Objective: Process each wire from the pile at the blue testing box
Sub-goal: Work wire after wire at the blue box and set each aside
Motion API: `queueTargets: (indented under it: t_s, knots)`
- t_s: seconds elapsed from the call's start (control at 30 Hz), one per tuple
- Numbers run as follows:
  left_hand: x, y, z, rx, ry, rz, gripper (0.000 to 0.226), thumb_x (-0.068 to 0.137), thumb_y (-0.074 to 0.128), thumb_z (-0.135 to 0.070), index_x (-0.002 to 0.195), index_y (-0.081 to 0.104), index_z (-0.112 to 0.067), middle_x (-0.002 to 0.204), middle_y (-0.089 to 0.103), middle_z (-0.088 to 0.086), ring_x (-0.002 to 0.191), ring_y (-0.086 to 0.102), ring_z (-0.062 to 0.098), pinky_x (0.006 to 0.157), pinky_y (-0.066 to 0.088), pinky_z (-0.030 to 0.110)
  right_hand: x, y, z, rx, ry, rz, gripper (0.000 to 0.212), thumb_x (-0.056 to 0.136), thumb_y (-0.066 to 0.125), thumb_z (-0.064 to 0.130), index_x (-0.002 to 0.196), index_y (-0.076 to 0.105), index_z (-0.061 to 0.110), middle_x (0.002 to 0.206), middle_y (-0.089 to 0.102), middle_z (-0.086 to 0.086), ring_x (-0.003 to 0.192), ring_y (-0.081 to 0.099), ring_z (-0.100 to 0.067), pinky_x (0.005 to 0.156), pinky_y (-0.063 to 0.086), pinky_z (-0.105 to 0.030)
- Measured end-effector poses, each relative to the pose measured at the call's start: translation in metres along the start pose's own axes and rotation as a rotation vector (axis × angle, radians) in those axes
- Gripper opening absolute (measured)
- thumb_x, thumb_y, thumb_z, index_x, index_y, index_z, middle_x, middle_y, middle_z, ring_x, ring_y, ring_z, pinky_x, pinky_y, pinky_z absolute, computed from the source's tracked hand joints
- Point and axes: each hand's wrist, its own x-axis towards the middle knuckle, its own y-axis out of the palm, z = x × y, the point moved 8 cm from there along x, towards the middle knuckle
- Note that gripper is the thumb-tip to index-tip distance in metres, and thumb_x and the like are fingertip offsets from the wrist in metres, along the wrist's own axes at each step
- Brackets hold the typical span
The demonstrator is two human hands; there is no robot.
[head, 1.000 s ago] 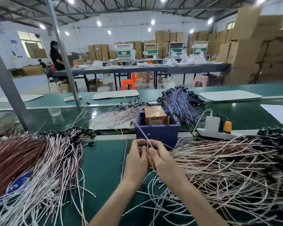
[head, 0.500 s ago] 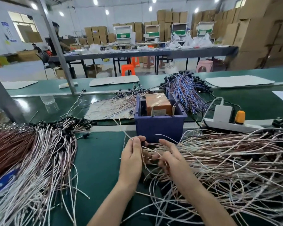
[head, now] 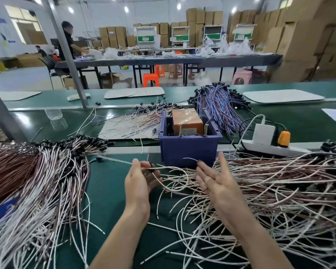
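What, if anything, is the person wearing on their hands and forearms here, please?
Nothing that shows: the left hand and right hand are bare, with no gloves, rings, watch or bands, and both forearms are uncovered to the frame's bottom edge, with no sleeves in view.

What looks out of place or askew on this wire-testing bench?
Nothing damaged. The pile right of the blue testing box is a loose tangle, unlike the combed bundle at left. A few stray wires lie scattered behind the box.

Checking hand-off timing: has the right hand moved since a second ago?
Yes. The right hand has parted from the left hand and opened, rightward along the blue plastic box.
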Motion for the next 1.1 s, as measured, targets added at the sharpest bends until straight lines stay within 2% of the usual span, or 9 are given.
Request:
queueTargets:
  t_s: [0.13,0.27,0.33,0.6,0.67,0.73,0.83,1.0,1.1]
  knots:
    - [-0.032,0.03,-0.039,0.49,0.552,0.246,0.039,0.101,0.039,-0.041,0.07,0.058,-0.03,0.098,0.059,-0.017,0.101,0.053,0.004,0.082,0.038,0.012,-0.002,0.0,0.005,0.021,-0.039,-0.001,0.084,0.1,0.038,-0.012,0.161,0.006,0.037,0.139,0.061,-0.002,0.126,0.061,-0.01,0.108,0.047,-0.033]
    - [-0.067,0.072,-0.011,0.6,0.476,0.76,0.035,0.103,0.036,-0.048,0.077,0.057,-0.04,0.094,0.059,-0.012,0.09,0.059,0.014,0.081,0.049,0.026,-0.004,0.01,-0.001,0.025,-0.047,0.067,0.085,0.099,0.042,-0.01,0.16,0.01,0.039,0.138,0.062,0.004,0.129,0.058,-0.007,0.103,0.05,-0.027]
    - [-0.075,0.079,-0.001,0.591,0.433,0.823,0.033,0.105,0.037,-0.048,0.08,0.058,-0.042,0.095,0.053,-0.018,0.088,0.057,0.009,0.08,0.049,0.022,-0.003,0.013,-0.002,0.046,-0.047,0.086,0.083,0.101,0.039,-0.012,0.159,0.013,0.041,0.138,0.063,0.006,0.13,0.057,-0.007,0.1,0.052,-0.026]
    - [-0.074,0.079,0.01,0.593,0.309,0.797,0.039,0.108,0.04,-0.036,0.089,0.066,-0.014,0.08,0.066,-0.002,0.075,0.061,0.015,0.072,0.053,0.036,-0.005,0.016,0.007,0.001,-0.109,0.07,0.077,0.104,0.045,0.001,0.158,0.011,0.044,0.139,0.06,0.022,0.131,0.052,0.003,0.113,0.042,-0.031]
    - [-0.072,0.077,0.003,0.548,0.333,0.736,0.039,0.108,0.038,-0.034,0.087,0.064,-0.013,0.076,0.061,-0.003,0.07,0.054,0.013,0.068,0.048,0.036,-0.005,0.015,0.003,0.005,-0.104,0.038,0.079,0.096,0.059,0.021,0.159,0.014,0.038,0.137,0.061,0.02,0.128,0.055,0.002,0.107,0.047,-0.023]
    - [-0.069,0.074,0.001,0.53,0.339,0.68,0.04,0.109,0.038,-0.033,0.087,0.063,-0.01,0.075,0.059,-0.002,0.069,0.052,0.013,0.067,0.046,0.039,-0.006,0.018,-0.001,0.011,-0.049,0.032,0.072,0.086,0.067,0.04,0.151,0.041,0.028,0.131,0.068,0.013,0.122,0.062,-0.004,0.102,0.051,-0.026]
    - [-0.067,0.072,0.004,0.483,0.287,0.663,0.037,0.108,0.039,-0.029,0.083,0.064,-0.02,0.074,0.062,-0.008,0.069,0.055,0.008,0.065,0.048,0.029,-0.01,0.026,-0.006,0.008,0.014,0.083,0.032,0.086,0.062,0.041,0.111,0.078,0.027,0.113,0.075,-0.011,0.104,0.07,-0.021,0.08,0.059,-0.029]
    - [-0.061,0.065,-0.005,0.515,0.373,0.504,0.044,0.105,0.036,-0.04,0.075,0.059,-0.017,0.077,0.059,0.0,0.072,0.054,0.011,0.07,0.043,0.026,-0.011,0.013,0.007,0.138,-0.067,-0.056,0.03,0.092,0.056,0.035,0.105,0.076,0.015,0.099,0.078,-0.009,0.096,0.075,-0.021,0.079,0.059,-0.024]
    - [-0.05,0.055,-0.008,0.413,0.299,0.399,0.059,0.105,0.031,-0.047,0.057,0.047,-0.017,0.061,0.052,0.005,0.063,0.052,0.021,0.064,0.045,0.026,-0.002,-0.004,0.009,0.292,-0.04,-0.192,0.027,0.096,0.056,0.029,0.111,0.071,0.012,0.067,0.063,0.002,0.058,0.062,-0.011,0.062,0.059,-0.025]
